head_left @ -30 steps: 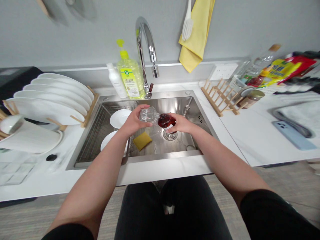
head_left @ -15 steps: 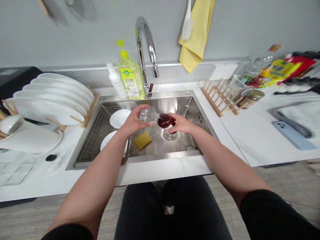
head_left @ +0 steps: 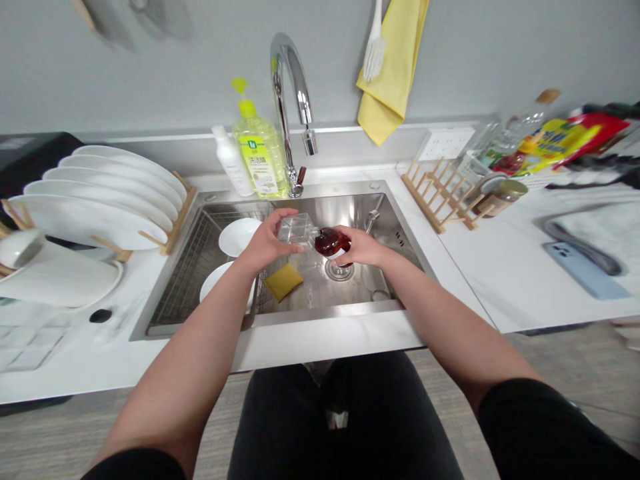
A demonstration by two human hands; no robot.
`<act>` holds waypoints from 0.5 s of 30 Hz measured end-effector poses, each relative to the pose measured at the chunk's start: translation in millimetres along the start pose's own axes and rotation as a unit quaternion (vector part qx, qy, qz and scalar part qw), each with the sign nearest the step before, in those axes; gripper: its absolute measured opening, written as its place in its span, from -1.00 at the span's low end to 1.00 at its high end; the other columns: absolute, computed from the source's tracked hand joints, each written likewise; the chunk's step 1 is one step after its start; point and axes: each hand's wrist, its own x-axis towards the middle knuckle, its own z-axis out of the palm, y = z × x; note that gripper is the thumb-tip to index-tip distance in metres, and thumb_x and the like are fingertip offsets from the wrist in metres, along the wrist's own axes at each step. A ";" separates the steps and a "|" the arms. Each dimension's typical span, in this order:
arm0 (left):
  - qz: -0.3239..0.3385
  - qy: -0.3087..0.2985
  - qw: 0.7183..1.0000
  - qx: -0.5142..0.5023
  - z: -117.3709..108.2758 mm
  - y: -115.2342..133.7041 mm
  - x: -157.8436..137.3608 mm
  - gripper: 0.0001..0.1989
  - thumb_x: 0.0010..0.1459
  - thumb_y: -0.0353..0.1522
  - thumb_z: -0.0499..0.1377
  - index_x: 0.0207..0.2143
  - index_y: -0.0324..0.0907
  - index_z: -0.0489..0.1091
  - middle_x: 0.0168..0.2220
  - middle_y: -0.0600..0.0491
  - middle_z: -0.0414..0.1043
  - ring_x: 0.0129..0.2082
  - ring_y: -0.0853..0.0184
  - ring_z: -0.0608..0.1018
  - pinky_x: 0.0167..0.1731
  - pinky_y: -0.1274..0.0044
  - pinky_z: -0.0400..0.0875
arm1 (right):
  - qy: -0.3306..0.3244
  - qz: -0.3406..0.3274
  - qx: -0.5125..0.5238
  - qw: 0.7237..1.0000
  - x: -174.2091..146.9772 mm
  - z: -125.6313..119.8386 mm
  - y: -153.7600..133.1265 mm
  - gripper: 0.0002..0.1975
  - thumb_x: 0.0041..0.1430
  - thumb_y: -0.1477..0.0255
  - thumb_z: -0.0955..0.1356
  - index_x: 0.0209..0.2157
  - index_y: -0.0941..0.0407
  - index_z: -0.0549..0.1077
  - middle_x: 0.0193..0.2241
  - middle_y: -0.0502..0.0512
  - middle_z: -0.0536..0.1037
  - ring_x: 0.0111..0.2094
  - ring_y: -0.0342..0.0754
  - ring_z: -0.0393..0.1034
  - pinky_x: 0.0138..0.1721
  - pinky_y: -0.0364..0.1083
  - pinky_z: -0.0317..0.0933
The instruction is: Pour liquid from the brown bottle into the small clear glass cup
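Bottle point(head_left: 327, 241), dark red, is partly hidden by the gripping right hand point(head_left: 361, 247).

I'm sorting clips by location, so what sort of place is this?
Most likely a kitchen: there is a metal sink with a curved faucet, a pump bottle of yellow-green soap behind it, and white plates standing in a wooden rack.
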 end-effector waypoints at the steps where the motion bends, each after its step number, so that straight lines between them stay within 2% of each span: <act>1: -0.001 -0.001 1.000 -0.002 0.0 -0.2 0.2 0.00 -0.27 -0.30 0.73 0.26 -0.08 0.48 0.19 -0.07 0.57 0.17 0.05 0.62 0.21 0.28 0.54 | 0.000 0.001 -0.001 1.000 0.0 0.1 -0.1 -0.14 -0.20 0.29 0.77 0.19 0.06 0.62 0.01 0.13 0.77 -0.01 0.23 0.68 0.12 0.15 0.53; 9: -0.001 0.003 1.000 -0.004 1.0 1.3 1.0 -0.05 -0.30 -0.29 0.74 0.18 -0.08 0.50 0.12 -0.05 0.60 0.07 0.08 0.65 0.13 0.29 0.56 | -0.001 -0.005 -0.008 1.000 0.5 -0.1 0.3 -0.14 -0.19 0.29 0.77 0.21 0.04 0.61 0.04 0.14 0.76 -0.01 0.23 0.67 0.10 0.16 0.53; 15: 0.004 0.005 1.000 0.003 1.4 3.1 1.3 -0.07 -0.31 -0.30 0.74 0.16 -0.09 0.51 0.15 -0.06 0.60 0.12 0.06 0.64 0.16 0.29 0.54 | -0.005 -0.001 -0.011 1.000 -0.1 -0.7 -0.7 -0.17 -0.17 0.28 0.76 0.19 0.06 0.61 0.02 0.14 0.76 -0.03 0.22 0.67 0.09 0.15 0.53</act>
